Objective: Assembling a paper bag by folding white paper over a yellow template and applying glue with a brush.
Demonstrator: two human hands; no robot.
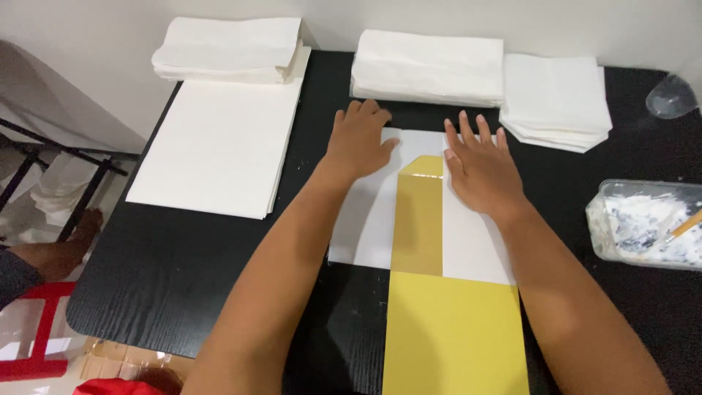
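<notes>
My left hand (360, 139) lies flat, fingers spread, on the upper left part of a white sheet (365, 227) on the black table (183, 285). My right hand (479, 167) presses flat on the sheet's right folded flap. Between the two white flaps a yellow strip (418, 219) shows; it runs down into a wider yellow panel (453, 336) near the table's front edge. Neither hand grips anything.
A large stack of white sheets (219, 146) lies at the left, with folded white ones (230, 47) on its far end. Two more white stacks (428, 66) (557, 99) sit at the back. A clear tub of white paste (647, 223) with a stick stands at the right.
</notes>
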